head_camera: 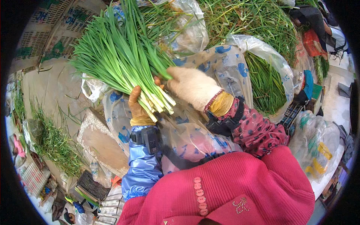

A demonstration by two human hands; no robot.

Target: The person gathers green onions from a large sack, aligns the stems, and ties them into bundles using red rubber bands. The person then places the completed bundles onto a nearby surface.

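Note:
My left hand (139, 108), in a brownish rubber glove, grips a large bunch of garlic chives (112, 53) near its pale stem ends. The green leaves fan out to the upper left, and the cut ends point down to the right. At the bunch's right side is my right hand (192, 85), in a cream fabric glove over a yellow rubber one. Its fingertips are pinched on a few blurred leaves. A clear plastic apron with blue print (180, 123) covers my lap beneath both hands.
On the right, a clear plastic bag (282, 60) holds more green stalks. Loose greens (247, 19) are heaped at the top. A wooden board (104, 143) and scattered greens (57, 146) lie left, below plastic crates (56, 33). Another person (312, 25) is at upper right.

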